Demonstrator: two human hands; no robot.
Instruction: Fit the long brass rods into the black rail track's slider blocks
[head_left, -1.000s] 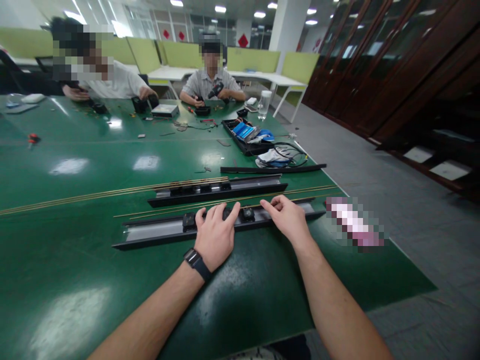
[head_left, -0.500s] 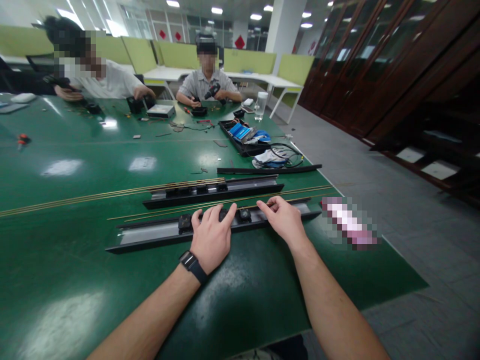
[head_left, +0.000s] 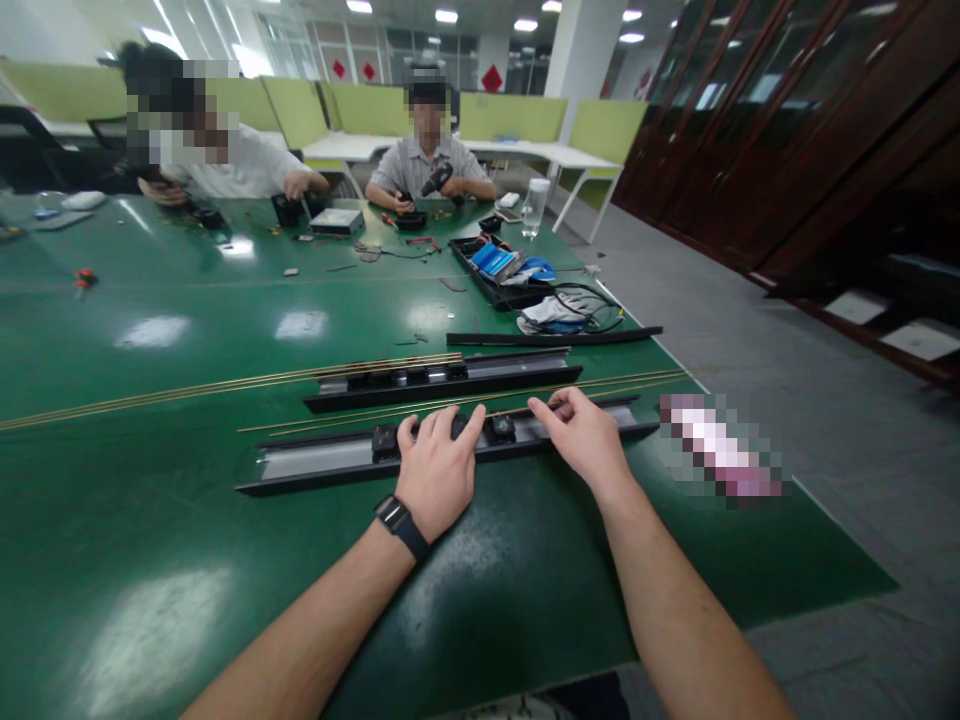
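A black channel (head_left: 315, 462) with a pale inner floor lies across the table in front of me. Small black blocks sit in it, one block (head_left: 385, 441) left of my left hand and another block (head_left: 502, 427) between my hands. My left hand (head_left: 439, 470) reaches over the channel, thumb and fingers around a black block (head_left: 458, 427) that is mostly hidden. Over the channel's right part, my right hand (head_left: 581, 435) pinches a thin brass rod (head_left: 517, 411), which points toward the blocks. Where the rod's left tip ends I cannot make out.
Behind lies a second channel (head_left: 517, 382) with blocks; long brass rods (head_left: 187, 388) rest across it. More rods (head_left: 360, 413) lie between the channels. Farther back are a black strip (head_left: 555, 338), gloves (head_left: 559, 310) and a black tray (head_left: 480, 275). Two people work across the table.
The whole view has shifted slightly, so things appear farther right. Both hands keep nearly the same place over the channel, and the right hand still pinches the rod.
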